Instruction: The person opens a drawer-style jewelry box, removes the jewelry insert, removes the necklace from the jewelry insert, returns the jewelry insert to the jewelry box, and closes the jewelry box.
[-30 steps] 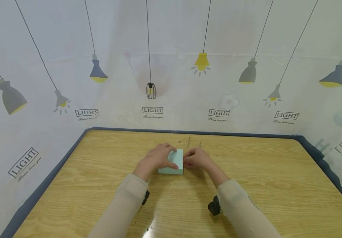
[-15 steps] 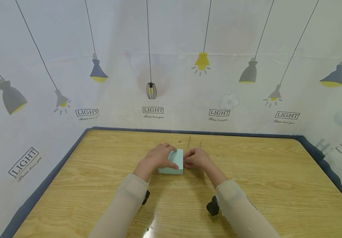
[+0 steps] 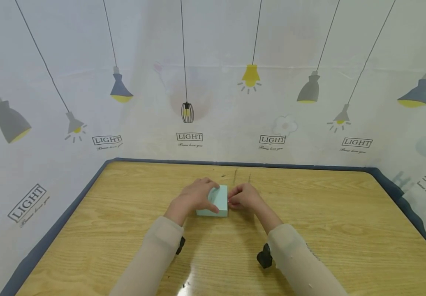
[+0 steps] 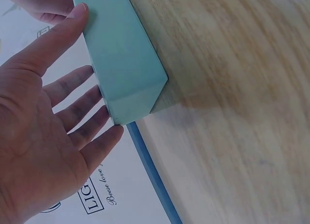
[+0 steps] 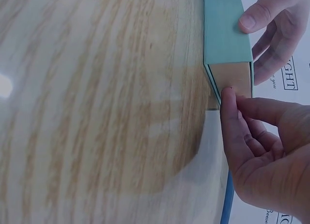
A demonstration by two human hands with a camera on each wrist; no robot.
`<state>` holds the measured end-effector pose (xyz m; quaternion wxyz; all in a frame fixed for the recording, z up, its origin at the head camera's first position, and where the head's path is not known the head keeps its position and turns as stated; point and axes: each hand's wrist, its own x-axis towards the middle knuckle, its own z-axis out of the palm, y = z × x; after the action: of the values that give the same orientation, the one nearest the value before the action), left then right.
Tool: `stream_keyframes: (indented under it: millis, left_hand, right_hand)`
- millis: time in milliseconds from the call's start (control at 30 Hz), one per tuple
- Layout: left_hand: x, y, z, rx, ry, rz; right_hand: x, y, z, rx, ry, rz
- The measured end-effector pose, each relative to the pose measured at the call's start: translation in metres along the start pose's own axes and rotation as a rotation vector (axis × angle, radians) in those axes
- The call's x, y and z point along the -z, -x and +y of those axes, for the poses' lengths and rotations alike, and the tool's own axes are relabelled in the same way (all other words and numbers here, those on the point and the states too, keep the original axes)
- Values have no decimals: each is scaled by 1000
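A mint-green drawer box [image 3: 219, 198] lies on the wooden table, a flat sleeve with a tan inner drawer [image 5: 232, 74] showing at its right end. My left hand [image 3: 195, 195] spans the box from above and grips it, thumb along the near top edge, other fingers toward the far edge. In the left wrist view the thumb [image 4: 77, 14] touches the green sleeve [image 4: 123, 54]. My right hand [image 3: 247, 196] is at the drawer end, thumb and fingertips [image 5: 227, 94] brought together in a pinch against the tan face. What lies between those fingertips is hidden.
The wooden table [image 3: 124, 230] has a dark blue border [image 3: 183, 163] along its back. Behind it hangs a pale backdrop [image 3: 220, 102] printed with lamps. Black wrist devices show beneath both sleeves, one dark piece [image 3: 264, 256] near the right forearm.
My left thumb has shifted slightly left along the near edge of the box. The box and my right hand stay nearly in place; the head view has tilted a little.
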<state>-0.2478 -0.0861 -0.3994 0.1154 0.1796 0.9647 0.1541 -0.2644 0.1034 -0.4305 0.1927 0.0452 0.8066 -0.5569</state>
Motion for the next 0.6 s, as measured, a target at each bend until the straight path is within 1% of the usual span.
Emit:
stream_keyframes:
  millis: [367, 467, 600]
  left_hand:
    - [-1, 0, -1, -3, 9, -5]
    - [-1, 0, -1, 1, 10, -9]
    - [1, 0, -1, 0, 16, -12]
  right_hand:
    - [1, 3, -2, 0, 24, 2]
    - [2, 5, -3, 6, 31, -13]
    - [4, 6, -5, 2, 34, -6]
